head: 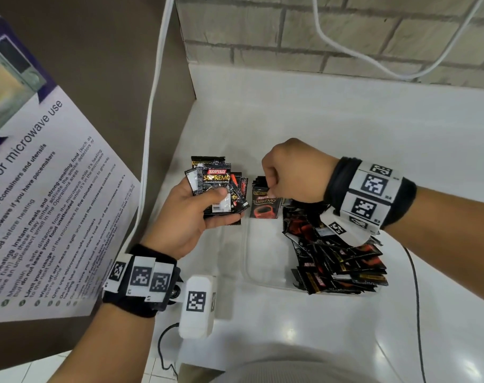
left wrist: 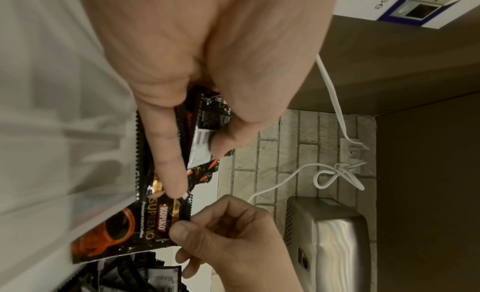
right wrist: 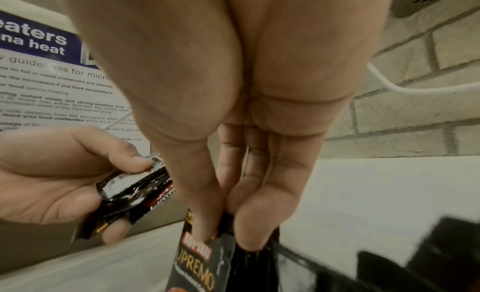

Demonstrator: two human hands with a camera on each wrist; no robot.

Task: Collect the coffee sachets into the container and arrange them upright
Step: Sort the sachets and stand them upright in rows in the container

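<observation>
Standing sachets (head: 264,201) in container (head: 258,272), right hand (head: 293,172) pinches their tops upright while left hand (head: 196,214) grips a spare stack (head: 216,186) for feeding.

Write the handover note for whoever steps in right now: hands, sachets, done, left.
Left hand: grips a fanned bundle of sachets above the counter.
Right hand: pinches the top of a small upright stack at the far end of the clear container.
Loose pile: jumbled along the container's right side.
Done: first few stood up.
Left: add the bundle, then stand the pile upright.
</observation>
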